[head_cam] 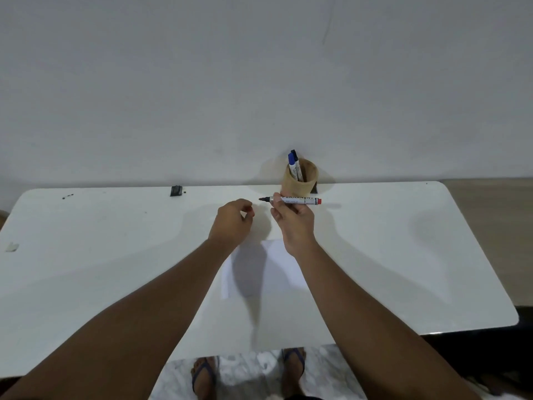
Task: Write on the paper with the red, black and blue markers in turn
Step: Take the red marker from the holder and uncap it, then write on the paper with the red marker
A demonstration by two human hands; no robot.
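Right hand [292,219] grips uncapped red marker [291,200] above paper [277,264]; left hand [233,219] curled.

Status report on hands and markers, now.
Right hand holds red marker, uncapped, tip left. Left hand curled shut, contents unclear. Paper blank below. Blue marker in cup.

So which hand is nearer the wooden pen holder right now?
Right. The right hand holds the uncapped marker just in front of the wooden pen holder; the left hand is curled farther left.
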